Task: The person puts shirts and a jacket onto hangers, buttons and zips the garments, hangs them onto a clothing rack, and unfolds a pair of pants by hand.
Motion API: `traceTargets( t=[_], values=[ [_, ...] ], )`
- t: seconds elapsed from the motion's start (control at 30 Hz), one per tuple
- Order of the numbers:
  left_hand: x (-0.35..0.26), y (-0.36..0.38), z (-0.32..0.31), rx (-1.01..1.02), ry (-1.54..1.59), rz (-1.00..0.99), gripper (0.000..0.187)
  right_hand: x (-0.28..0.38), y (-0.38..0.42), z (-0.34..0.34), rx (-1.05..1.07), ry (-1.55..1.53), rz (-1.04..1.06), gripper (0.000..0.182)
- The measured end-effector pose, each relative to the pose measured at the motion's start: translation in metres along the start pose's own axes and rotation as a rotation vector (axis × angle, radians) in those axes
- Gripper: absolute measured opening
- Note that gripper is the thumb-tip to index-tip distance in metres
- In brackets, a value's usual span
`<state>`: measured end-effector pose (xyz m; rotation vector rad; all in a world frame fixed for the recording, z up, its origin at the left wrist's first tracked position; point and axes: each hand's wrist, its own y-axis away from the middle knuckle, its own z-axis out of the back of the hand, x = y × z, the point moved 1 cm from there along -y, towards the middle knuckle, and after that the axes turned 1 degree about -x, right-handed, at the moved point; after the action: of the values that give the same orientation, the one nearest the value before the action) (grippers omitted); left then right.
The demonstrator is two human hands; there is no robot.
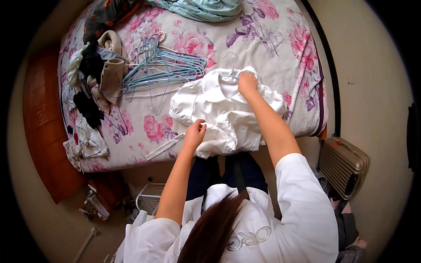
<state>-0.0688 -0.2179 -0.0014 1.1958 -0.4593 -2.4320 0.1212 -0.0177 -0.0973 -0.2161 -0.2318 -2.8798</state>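
I am standing at the near edge of the bed (272,52), and the white blouse (219,118) lies spread on the flowered cover in front of me, its hem hanging a little over the near edge. My right hand (247,83) is at the collar on the far side, fingers closed together on the cloth just where a pale hanger (231,72) pokes its hook out of the neck. My left hand (195,131) sits nearer to me on the lower part of the blouse, fingertips pinched together on a fold of fabric. To do this well, I judge I should keep the collar pinned steady with the right while the left draws the body flat, so the shoulders sit evenly on the hanger and no crease gets trapped; pulling too hard near the edge could drag the whole blouse off the bed. A heap of pale blue hangers (164,68) lies to the left, well within reach, with a pile of clothes (94,74) beyond it at the left side. The only writing I can read is on my own white top (302,210): large letters, of which "ORG" shows near my hair; the rest is hidden.
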Motion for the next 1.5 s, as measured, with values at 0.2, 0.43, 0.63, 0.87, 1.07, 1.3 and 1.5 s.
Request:
traceTargets(
  t=[0.2, 0.43, 0.63, 0.87, 1.07, 1.3, 1.5],
  values=[
    [-0.021, 0.018, 0.038, -0.265, -0.132, -0.321, 0.047, 0.005, 0.045, 0.07, -0.163, -0.278, 0.343, 0.01],
    [-0.128, 0.012, 0.111, -0.242, -0.373, -0.838, 0.043, 0.025, 0.133, 0.217, -0.3, -0.605, 0.503, 0.012],
    [-0.135, 0.039, 0.159, -0.053, -0.214, -0.963, 0.018, 0.036, 0.18, 0.329, -0.42, -0.541, 0.419, 0.012],
    [-0.178, 0.095, 0.219, -0.278, -0.159, -1.189, 0.016, 0.029, 0.219, 0.4, -0.202, -0.376, 0.373, 0.019],
    [-0.226, 0.104, 0.287, -0.414, -0.347, -1.18, 0.017, 0.047, 0.234, 0.455, -0.459, -0.43, 0.381, 0.014],
    [-0.268, 0.134, 0.312, -1.13, -0.047, -1.307, 0.045, 0.067, 0.242, 0.518, -0.782, -0.44, 0.279, 0.013],
    [-0.148, 0.074, 0.21, -0.904, -0.077, -0.856, 0.076, 0.058, 0.256, 0.571, -0.833, -0.494, 0.157, 0.012]
  ],
)
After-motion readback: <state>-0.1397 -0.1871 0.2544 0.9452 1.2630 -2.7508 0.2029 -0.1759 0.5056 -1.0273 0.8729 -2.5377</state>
